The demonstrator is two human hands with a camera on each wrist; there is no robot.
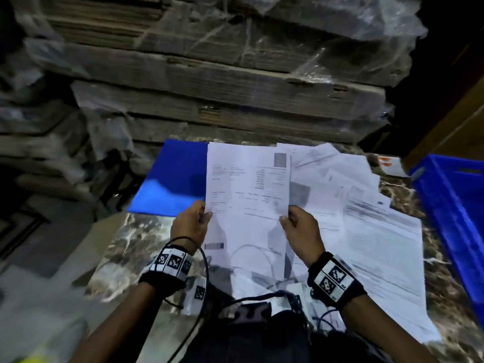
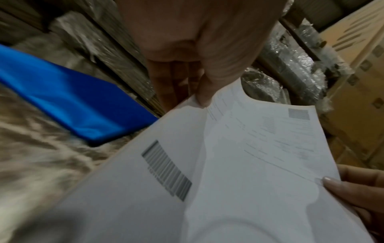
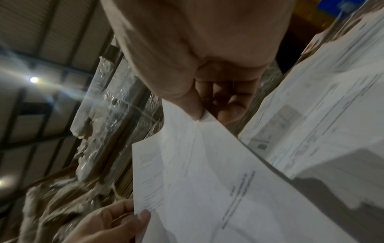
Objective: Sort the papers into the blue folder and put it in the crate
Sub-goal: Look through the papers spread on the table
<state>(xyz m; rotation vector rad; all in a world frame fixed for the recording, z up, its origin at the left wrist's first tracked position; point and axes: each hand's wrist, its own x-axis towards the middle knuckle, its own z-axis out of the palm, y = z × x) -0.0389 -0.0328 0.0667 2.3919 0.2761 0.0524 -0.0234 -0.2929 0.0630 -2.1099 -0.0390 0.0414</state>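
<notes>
At the marble tabletop's far-left corner lies the blue folder. The left hand and right hand each pinch a side edge of one sheet above loose papers. The blue crate stands at the right edge.

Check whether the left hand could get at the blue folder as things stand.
Probably yes: the blue folder lies uncovered just beyond the left hand, nothing between them. But that hand pinches the held sheet, so it must let go first.
</notes>
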